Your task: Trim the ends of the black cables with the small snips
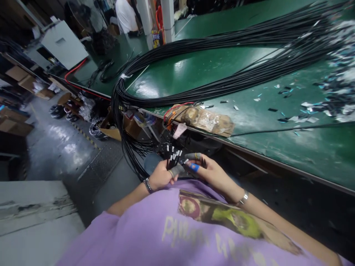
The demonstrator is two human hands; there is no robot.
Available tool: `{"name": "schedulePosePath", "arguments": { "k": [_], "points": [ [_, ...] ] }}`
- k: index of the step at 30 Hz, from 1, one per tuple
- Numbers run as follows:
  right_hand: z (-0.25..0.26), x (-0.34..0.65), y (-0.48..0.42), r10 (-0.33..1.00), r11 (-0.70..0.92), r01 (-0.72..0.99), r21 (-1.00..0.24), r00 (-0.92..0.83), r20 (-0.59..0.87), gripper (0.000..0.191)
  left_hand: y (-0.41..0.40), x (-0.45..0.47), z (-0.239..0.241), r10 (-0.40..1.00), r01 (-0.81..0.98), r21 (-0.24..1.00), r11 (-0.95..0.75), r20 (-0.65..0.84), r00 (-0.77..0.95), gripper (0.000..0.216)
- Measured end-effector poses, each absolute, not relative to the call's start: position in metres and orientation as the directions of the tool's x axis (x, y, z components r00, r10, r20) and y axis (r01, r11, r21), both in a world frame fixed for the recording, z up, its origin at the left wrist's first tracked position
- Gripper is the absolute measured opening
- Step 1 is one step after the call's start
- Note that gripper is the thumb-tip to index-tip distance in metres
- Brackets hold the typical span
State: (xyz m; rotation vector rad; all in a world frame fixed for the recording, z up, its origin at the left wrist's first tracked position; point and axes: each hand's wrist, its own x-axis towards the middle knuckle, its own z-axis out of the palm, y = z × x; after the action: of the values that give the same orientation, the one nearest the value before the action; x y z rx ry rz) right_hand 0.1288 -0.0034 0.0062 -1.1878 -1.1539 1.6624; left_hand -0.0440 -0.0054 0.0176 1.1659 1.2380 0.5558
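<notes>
A bunch of thin black cables [121,122] hangs over the edge of the green table and comes up to my lap. My left hand [161,176] is closed around it near the ends, with grey tape on the thumb. White-tipped cable ends [174,154] stick up above that fist in a loose cluster. Beside them, my right hand [217,175] is closed in a pinch at one white-tipped end. Blue tape wraps its thumb and grey tape its index finger; its other fingers are partly hidden.
The long cable coil loops across the green table [166,79]. A taped wooden block [206,120] with red and black wires sits at the near edge. Black, white and blue scraps [330,88] litter the right side. A person in white [126,18] is at the back.
</notes>
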Motion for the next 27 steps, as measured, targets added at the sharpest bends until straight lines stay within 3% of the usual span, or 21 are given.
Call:
{"name": "schedulePosePath", "arguments": {
  "k": [6, 11, 15, 19, 23, 27],
  "points": [
    [0.011, 0.133, 0.007, 0.918, -0.231, 0.076, -0.97, -0.314, -0.244, 0.027, -0.008, -0.045, 0.021, 0.867, 0.225, 0.929, 0.294, -0.358, 0.346, 0.041],
    [0.006, 0.136, 0.008, 0.707, -0.577, 0.011, -0.816, -0.493, -0.507, 0.031, -0.009, -0.047, 0.021, 0.798, 0.134, 0.951, 0.277, -0.306, 0.519, 0.044],
    [0.001, 0.131, 0.003, 0.639, -0.695, -0.141, -0.705, -0.57, -0.516, 0.035, -0.01, -0.05, 0.021, 0.803, 0.174, 0.943, 0.282, -0.332, 0.495, 0.042],
    [0.001, 0.124, -0.004, 0.714, -0.652, -0.239, -0.72, -0.512, -0.477, 0.04, -0.013, -0.049, 0.016, 0.845, 0.213, 0.921, 0.327, -0.386, 0.37, 0.043],
    [0.003, 0.119, -0.011, 0.808, -0.528, -0.169, -0.832, -0.401, -0.431, 0.036, -0.014, -0.043, 0.012, 0.876, 0.213, 0.909, 0.359, -0.407, 0.257, 0.043],
    [0.001, 0.119, -0.019, 0.761, -0.417, -0.028, -0.908, -0.557, -0.333, 0.03, -0.009, -0.04, 0.014, 0.923, 0.196, 0.916, 0.349, -0.372, 0.097, 0.042]
  ]
}}
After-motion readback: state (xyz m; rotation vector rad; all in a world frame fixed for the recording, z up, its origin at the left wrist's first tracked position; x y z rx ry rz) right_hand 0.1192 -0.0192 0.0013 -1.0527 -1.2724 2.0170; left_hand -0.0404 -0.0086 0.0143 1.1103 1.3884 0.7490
